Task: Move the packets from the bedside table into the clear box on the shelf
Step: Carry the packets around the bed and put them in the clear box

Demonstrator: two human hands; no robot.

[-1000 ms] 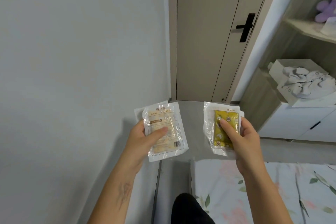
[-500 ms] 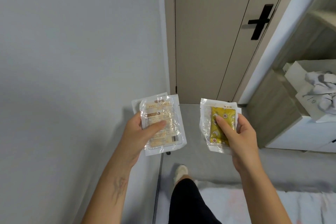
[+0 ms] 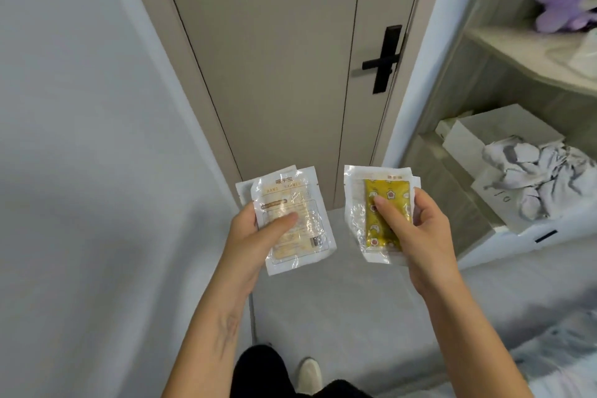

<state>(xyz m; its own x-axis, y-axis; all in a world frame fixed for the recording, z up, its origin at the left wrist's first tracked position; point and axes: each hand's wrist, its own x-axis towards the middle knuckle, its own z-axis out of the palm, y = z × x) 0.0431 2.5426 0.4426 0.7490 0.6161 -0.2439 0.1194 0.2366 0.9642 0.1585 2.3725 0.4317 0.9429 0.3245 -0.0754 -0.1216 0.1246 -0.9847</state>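
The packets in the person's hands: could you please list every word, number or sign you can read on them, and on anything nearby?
"HAND WARMER": on the left packet, held in the left hand.
Characters above it, the small print and the barcode: too blurred to read.
Small characters at the top of the right packet, held in the right hand: too blurred.
Marks on the box on the shelf: unreadable.

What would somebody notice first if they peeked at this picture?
Probably the two packets held up in the middle: the left hand grips a pale packet, and the right hand grips a see-through packet with a yellow pouch inside. Behind them stands a beige door with a black handle, and a purple soft toy sits on the shelf at the top right.
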